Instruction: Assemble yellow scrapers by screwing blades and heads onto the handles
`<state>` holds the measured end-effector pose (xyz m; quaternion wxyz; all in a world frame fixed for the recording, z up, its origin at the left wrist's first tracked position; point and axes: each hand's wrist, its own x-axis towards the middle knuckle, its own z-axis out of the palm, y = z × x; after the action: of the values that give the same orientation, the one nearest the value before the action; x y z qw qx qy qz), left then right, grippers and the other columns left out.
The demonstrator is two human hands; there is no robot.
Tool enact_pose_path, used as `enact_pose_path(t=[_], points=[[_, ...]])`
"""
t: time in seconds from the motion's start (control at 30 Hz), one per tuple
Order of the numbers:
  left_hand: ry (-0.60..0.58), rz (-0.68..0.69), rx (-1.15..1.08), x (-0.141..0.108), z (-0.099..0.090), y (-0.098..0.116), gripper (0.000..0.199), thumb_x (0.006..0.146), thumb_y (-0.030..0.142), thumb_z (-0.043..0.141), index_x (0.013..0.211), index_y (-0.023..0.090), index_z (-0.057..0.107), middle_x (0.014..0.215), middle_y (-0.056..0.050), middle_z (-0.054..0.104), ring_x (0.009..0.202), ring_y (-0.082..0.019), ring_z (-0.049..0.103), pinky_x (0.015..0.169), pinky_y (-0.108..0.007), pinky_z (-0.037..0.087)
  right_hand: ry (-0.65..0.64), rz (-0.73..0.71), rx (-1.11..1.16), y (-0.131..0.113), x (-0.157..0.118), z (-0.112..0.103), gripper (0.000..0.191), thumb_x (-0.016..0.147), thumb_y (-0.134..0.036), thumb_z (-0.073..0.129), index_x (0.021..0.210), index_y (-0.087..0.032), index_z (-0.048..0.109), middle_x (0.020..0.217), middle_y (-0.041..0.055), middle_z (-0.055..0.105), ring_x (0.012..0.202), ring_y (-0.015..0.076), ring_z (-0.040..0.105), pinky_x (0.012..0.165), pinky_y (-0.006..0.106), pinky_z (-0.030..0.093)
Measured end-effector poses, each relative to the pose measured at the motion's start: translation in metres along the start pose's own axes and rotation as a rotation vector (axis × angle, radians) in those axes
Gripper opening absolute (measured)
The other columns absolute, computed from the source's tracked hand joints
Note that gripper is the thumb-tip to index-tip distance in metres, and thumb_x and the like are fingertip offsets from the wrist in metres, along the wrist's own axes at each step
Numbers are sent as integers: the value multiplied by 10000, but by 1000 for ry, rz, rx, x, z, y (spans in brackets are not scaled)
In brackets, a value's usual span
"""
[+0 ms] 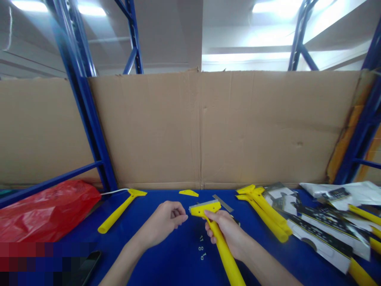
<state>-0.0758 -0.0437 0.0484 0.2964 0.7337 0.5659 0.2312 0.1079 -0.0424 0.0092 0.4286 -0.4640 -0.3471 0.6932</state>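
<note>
My right hand [224, 228] is wrapped round the neck of a yellow scraper [222, 246], thumb on top just below its head. A metal blade edge runs along the top of that head, and the handle slants down toward me. To the left of the head, a small gap away, my left hand [169, 220] has its fingers curled and the thumb and fingertips together; whatever they may pinch is too small to make out. Behind lie a loose yellow cover plate [189, 193] and a flat metal blade [223, 202]. Several tiny metal pieces [201, 248] lie between my forearms.
On the left, another yellow scraper [119, 212] lies near a red plastic bag [56, 210] and a dark phone [89, 266]. More yellow scrapers [264, 212] and packaged ones [324, 238] are piled at the right. Cardboard [202, 131] and blue rack posts [92, 127] stand behind the blue tabletop.
</note>
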Motion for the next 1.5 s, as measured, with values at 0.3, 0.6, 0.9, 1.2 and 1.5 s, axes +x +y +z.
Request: enact_pose_path(t=[0.3,0.6,0.9,1.2,1.5], points=[[-71,-14,-114,21,11,1,235,731,361,509,769,136,565,626,7,547,567,-125,527,464,-222,380,-11,9,11,2,1,-2,89,825,-170,483,742,-171,450,482,-20,541,350,71,451,342,160,329],[-31,-12,51,32,19,15,151,720,253,508,727,143,611,610,3,587,583,-137,544,542,-241,377,-13,-1,14,5,5,-4,67,806,-188,512,766,-170,461,496,-20,547,352,71,455,351,161,330],[43,-24,155,36,17,18,143,676,254,564,725,140,636,694,-32,646,675,-175,581,577,-249,363,-38,2,-7,2,2,-2,129,825,-175,464,702,-150,493,463,-21,524,340,67,441,346,164,324],[47,-57,88,36,18,19,205,704,301,543,745,125,640,666,-35,641,648,-177,577,560,-252,361,-61,-12,15,4,3,-4,97,812,-189,502,722,-159,481,474,-25,532,339,68,443,352,166,325],[193,95,218,32,23,13,151,767,296,546,820,172,615,711,-8,625,659,-155,565,599,-261,396,-56,0,52,3,6,-6,70,815,-176,486,750,-153,497,489,-21,536,364,67,451,356,160,322]])
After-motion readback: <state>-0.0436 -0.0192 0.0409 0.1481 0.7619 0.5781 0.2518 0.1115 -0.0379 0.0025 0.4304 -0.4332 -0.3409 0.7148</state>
